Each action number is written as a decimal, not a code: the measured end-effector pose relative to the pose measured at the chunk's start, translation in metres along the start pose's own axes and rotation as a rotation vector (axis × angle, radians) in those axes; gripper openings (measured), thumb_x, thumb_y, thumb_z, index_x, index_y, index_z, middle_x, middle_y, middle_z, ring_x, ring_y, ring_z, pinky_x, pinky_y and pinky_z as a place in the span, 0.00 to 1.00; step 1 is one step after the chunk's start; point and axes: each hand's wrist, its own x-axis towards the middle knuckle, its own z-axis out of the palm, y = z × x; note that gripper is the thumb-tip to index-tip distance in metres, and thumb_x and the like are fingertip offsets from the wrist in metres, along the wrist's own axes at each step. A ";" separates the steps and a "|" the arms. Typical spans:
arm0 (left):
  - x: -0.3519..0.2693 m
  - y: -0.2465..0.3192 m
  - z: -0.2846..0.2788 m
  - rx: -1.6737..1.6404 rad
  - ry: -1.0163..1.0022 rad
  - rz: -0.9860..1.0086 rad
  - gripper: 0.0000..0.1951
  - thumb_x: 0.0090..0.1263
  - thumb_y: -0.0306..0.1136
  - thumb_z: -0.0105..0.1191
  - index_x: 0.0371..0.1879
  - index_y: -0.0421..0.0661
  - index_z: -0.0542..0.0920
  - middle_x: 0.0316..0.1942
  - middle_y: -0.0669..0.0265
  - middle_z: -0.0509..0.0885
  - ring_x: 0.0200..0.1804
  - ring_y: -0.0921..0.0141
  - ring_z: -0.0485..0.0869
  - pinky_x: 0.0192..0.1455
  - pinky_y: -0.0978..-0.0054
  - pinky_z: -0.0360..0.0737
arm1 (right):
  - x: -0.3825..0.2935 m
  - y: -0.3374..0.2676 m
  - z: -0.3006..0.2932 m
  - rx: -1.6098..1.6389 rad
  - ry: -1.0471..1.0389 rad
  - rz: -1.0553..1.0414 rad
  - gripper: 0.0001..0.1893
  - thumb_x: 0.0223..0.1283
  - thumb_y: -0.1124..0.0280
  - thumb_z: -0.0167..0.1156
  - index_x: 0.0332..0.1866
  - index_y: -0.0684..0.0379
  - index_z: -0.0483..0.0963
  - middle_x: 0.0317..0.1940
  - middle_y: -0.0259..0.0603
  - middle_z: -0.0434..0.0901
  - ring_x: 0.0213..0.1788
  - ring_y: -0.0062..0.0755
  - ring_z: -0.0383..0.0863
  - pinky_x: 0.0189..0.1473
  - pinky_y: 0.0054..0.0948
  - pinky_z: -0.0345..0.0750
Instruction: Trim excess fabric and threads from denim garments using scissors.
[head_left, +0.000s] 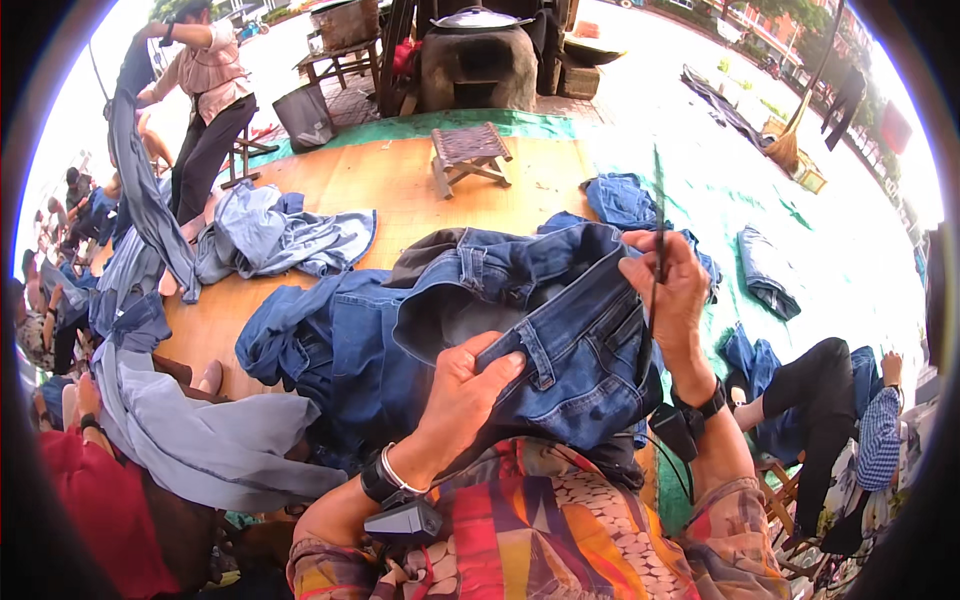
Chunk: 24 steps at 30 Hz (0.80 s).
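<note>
A pair of dark blue denim jeans (570, 337) lies across my lap with its waistband spread. My left hand (469, 386) pinches the waistband beside a belt loop, thumb on top. At the waistband's far right end is my right hand (671, 289), its fingers bent around the edge. A thin dark blade-like tool (658, 217) stands upright at my right hand and seems to be held in it; its lower part merges with the dark cloth, so its kind is unclear. More blue denim (352, 330) lies bunched to the left of the waistband.
Light blue garments (277, 232) lie on the tan mat ahead, near a low folding stool (471, 154). A clay stove (480, 67) stands beyond. A folded pair of jeans (766, 274) lies at right. A person stands at upper left holding cloth; others sit close on both sides.
</note>
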 end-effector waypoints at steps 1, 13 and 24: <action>-0.004 0.003 0.000 0.093 0.039 0.025 0.06 0.66 0.26 0.53 0.38 0.37 0.81 0.32 0.72 0.82 0.33 0.84 0.77 0.37 0.85 0.74 | -0.004 -0.015 -0.001 -0.035 0.023 -0.083 0.11 0.49 0.77 0.68 0.36 0.61 0.74 0.27 0.29 0.79 0.23 0.09 0.65 0.27 0.14 0.66; -0.004 0.010 0.024 0.372 0.067 0.268 0.07 0.63 0.26 0.59 0.38 0.39 0.83 0.32 0.67 0.85 0.35 0.80 0.79 0.38 0.80 0.76 | -0.070 -0.070 0.013 -0.127 -0.482 0.074 0.19 0.40 0.79 0.68 0.39 0.60 0.69 0.21 0.35 0.70 0.23 0.24 0.73 0.26 0.26 0.71; 0.003 0.000 0.016 0.793 0.027 0.444 0.07 0.63 0.23 0.54 0.39 0.38 0.80 0.33 0.60 0.85 0.34 0.76 0.81 0.38 0.78 0.76 | -0.085 -0.051 0.009 -0.200 -0.290 -0.132 0.17 0.40 0.82 0.65 0.38 0.60 0.70 0.22 0.37 0.71 0.21 0.27 0.73 0.27 0.25 0.72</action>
